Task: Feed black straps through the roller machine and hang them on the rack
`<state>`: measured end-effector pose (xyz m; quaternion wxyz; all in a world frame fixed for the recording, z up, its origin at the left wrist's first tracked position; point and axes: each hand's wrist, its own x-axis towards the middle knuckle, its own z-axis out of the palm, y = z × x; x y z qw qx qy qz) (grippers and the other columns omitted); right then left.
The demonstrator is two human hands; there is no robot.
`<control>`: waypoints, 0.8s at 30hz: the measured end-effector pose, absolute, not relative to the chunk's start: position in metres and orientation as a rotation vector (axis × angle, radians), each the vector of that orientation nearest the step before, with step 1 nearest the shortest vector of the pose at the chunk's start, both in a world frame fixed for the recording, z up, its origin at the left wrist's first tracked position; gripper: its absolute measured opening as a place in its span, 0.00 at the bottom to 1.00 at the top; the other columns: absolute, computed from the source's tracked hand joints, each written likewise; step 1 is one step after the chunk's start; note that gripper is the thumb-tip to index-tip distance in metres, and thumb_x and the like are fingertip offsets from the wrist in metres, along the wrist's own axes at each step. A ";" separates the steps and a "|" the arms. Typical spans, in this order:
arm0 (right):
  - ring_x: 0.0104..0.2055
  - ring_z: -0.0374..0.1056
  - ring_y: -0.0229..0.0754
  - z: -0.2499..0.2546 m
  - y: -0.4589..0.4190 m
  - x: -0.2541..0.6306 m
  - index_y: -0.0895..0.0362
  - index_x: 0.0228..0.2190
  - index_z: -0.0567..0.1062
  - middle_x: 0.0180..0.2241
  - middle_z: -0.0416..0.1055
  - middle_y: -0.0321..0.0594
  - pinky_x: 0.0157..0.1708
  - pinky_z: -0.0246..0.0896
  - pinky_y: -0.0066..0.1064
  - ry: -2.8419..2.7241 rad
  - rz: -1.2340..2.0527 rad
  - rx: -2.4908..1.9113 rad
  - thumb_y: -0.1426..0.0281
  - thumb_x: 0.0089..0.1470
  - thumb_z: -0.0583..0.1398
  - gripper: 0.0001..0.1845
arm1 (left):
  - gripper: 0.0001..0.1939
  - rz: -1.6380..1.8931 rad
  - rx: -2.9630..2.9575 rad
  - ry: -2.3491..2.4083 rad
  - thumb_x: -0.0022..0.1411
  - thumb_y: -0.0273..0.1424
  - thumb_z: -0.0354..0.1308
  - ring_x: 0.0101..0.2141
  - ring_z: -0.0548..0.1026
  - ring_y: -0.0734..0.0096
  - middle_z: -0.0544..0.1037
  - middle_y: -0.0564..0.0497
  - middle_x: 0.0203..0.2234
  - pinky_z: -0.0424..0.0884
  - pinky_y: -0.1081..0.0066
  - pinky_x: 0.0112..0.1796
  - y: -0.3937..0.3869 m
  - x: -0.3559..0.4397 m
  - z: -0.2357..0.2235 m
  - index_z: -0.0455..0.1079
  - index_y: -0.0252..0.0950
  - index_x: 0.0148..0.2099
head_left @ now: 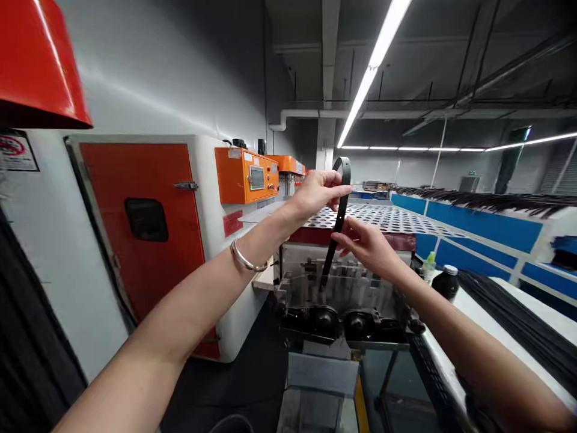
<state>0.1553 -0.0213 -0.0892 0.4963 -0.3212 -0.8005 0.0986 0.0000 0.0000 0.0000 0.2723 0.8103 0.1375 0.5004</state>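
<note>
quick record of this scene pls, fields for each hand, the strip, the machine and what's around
left hand: grips strip near curled upper end; bracelet on forearm
right hand: fingers at strip, lower down
strip: black, slanting; lower end at machine, unclear if inside
machine: in front, below hands
left side: orange control box with screen
right side: dark bottle with white cap, long black strips

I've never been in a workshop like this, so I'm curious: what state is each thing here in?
Left hand: pinching the strap's upper part
Right hand: fingers at the strap, lower down
Black strap: held up, curled over at the top
Orange door: looks shut
Dark bottle: upright, capped
Ceiling light: on
Control box screen: can't tell whether on
</note>
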 end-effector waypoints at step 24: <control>0.25 0.68 0.37 -0.119 -0.021 0.182 0.56 0.26 0.64 0.25 0.68 0.35 0.24 0.58 0.27 -2.112 0.012 -1.074 0.67 0.62 0.53 0.12 | 0.11 1.191 2.248 0.556 0.60 0.28 0.57 0.16 0.69 0.80 0.69 0.56 0.15 0.64 0.75 0.20 0.016 0.008 -0.053 0.65 0.34 0.25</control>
